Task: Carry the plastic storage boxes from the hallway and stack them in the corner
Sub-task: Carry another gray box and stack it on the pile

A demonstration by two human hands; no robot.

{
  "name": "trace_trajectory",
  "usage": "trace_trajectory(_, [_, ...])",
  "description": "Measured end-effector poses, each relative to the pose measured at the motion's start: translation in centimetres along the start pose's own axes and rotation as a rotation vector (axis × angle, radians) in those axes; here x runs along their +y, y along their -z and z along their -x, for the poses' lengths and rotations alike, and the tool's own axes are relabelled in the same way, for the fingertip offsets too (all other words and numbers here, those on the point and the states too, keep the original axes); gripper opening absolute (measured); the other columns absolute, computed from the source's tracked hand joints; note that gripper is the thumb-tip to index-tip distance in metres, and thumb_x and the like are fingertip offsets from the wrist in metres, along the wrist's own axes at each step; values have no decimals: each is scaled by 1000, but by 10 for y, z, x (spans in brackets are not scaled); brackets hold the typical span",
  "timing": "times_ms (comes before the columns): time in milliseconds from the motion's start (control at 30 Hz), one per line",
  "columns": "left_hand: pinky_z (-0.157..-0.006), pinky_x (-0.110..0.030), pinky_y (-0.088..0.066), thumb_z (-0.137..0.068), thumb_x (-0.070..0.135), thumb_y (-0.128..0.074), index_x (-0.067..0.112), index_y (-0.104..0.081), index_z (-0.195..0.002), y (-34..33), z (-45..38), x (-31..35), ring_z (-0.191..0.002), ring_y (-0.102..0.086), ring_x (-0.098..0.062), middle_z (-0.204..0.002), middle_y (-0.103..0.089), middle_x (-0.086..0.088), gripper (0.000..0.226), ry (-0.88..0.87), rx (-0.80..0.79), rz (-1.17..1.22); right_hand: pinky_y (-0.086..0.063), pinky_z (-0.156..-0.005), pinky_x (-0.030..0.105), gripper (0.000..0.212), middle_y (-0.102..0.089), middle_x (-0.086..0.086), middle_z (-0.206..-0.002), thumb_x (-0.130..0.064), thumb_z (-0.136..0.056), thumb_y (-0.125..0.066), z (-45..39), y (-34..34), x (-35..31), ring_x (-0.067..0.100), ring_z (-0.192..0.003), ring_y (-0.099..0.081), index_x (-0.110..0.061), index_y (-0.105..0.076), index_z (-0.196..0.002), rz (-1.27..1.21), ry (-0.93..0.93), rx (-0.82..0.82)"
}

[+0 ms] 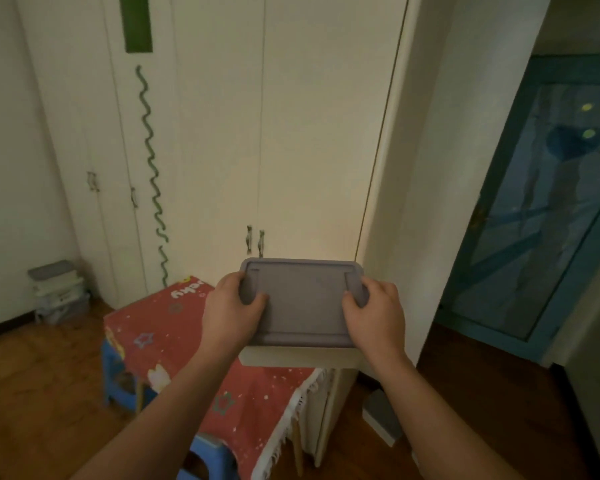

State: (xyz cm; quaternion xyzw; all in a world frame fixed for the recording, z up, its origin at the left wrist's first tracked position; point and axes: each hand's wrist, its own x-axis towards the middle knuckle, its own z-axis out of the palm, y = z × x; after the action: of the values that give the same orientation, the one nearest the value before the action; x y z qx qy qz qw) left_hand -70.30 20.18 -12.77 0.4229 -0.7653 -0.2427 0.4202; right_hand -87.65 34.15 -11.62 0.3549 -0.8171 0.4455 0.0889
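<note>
I hold a plastic storage box (302, 306) with a grey lid and a pale body in front of my chest, above a small table. My left hand (231, 315) grips its left edge, thumb curled over the lid. My right hand (378, 315) grips the right edge the same way. A stack of similar boxes (59, 292), grey lid on top, stands on the floor in the far left corner by the white wardrobe. Another grey-lidded box (383, 417) lies on the floor at the lower right.
A small table with a red patterned cloth (174, 337) stands just below the box. Blue plastic stools (116, 372) sit under and beside it. A white wardrobe (222, 133) fills the wall ahead. A blue-framed glass door (541, 209) is at the right. The floor is wood.
</note>
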Motion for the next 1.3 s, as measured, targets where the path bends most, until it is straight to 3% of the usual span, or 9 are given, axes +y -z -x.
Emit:
trace_trajectory(200, [-93,-40,-49,-86,37,-66,12,-52,-134,81,-2,-58,-109,-56,-23,-124,-59,-4,55,73,87,-46,-40,-81,21,48,-48,-2,-129,-37,-93,-56,26,-53,-76,11,-99,-55,-18,-54,-137,-33,85,-74])
trace_trajectory(400, [-96,-37,-47,-88,37,-65,14,-49,-137,172,-9,-120,-114,-55,-22,-129,-58,-4,57,148,173,-98,-47,-87,30,49,-47,1,-131,-37,-92,-57,59,-115,-162,18,-106,-58,-16,-54,-137,-61,139,-160])
trace_trajectory(567, [-97,-38,-49,-88,39,-65,16,-48,-138,248,-17,-177,-115,-54,-19,-128,-58,-1,58,192,228,-108,-39,-83,23,48,-47,3,-132,-36,-93,-57,89,-173,-233,19,-108,-56,-16,-54,-136,-92,188,-205])
trace_trajectory(733, [-98,-45,-49,-89,40,-64,17,-47,-140,316,-19,-239,-118,-54,-21,-131,-57,-1,59,271,235,-148,-43,-82,25,49,-46,3,-134,-38,-94,-56,125,-232,-297,19,-107,-56,-17,-52,-138,-120,229,-273])
trace_trajectory(933, [-96,-44,-50,-89,38,-64,17,-48,-138,362,-31,-288,-117,-54,-24,-129,-58,-3,56,341,265,-173,-37,-86,22,51,-44,5,-135,-37,-94,-56,141,-289,-347,19,-114,-53,-14,-50,-140,-150,263,-354])
trace_trajectory(1133, [-94,-39,-51,-88,39,-64,17,-48,-138,387,-66,-341,-114,-56,-19,-127,-58,-1,56,392,293,-196,-40,-93,28,51,-45,7,-135,-36,-93,-58,131,-357,-390,22,-117,-52,-14,-52,-139,-174,290,-410])
trace_trajectory(1300, [-92,-33,-47,-90,37,-64,15,-45,-141,394,-111,-379,-117,-53,-18,-131,-55,-2,59,404,300,-209,-37,-87,24,50,-48,6,-131,-34,-93,-59,105,-418,-416,21,-113,-53,-13,-53,-138,-186,334,-426])
